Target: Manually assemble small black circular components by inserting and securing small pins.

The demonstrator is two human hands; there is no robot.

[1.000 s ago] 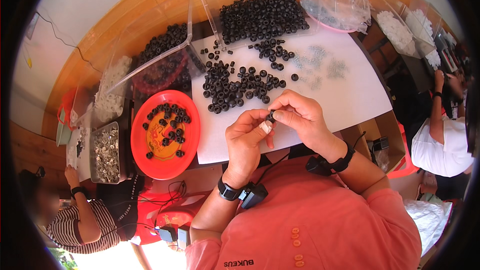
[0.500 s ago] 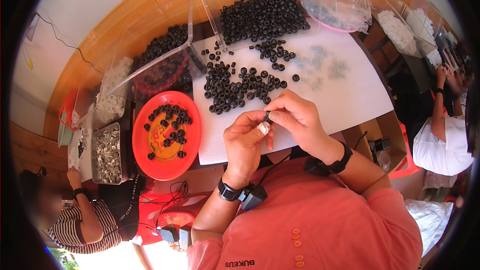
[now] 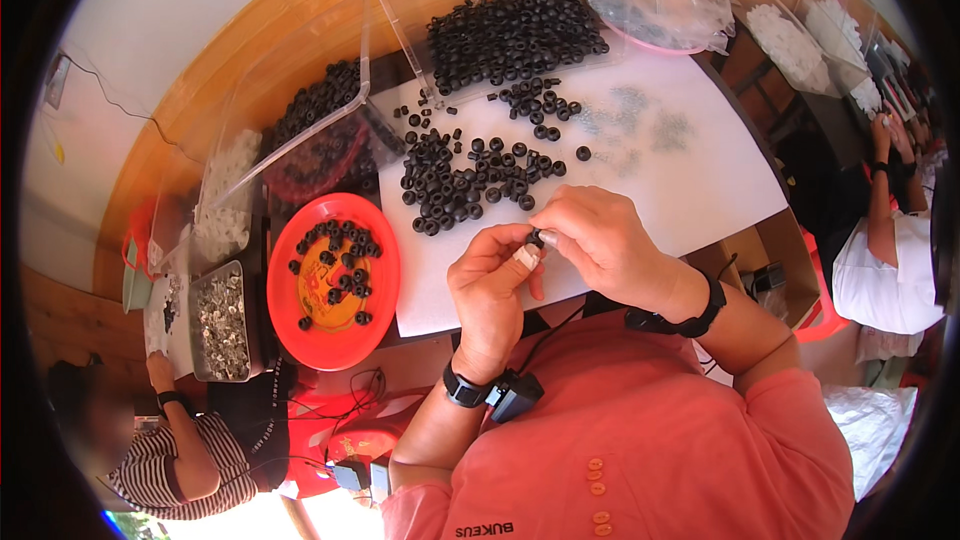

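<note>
My left hand (image 3: 488,285) pinches a small black round part (image 3: 536,237) between thumb and fingers. White tape (image 3: 526,257) wraps the left thumb. On the same part close the thumb and fingertips of my right hand (image 3: 608,245), which hide much of it; whether they also hold a smaller piece cannot be seen. Just beyond my hands, a loose heap of black round parts with holes (image 3: 465,180) lies on the white work surface (image 3: 690,195). To the left, a red plate (image 3: 290,325) holds several black parts that look alike.
Clear bins of black parts (image 3: 515,35) stand at the back, near a bag-covered pink bowl (image 3: 665,15). Tiny shiny pieces (image 3: 625,120) are scattered right of the heap. A metal tray (image 3: 222,325) sits far left. Other people work at left (image 3: 190,460) and right (image 3: 885,270).
My right hand has turned slightly, its fingers bending further over the black part. My left hand keeps its pinch. The whole view has shifted a little.
</note>
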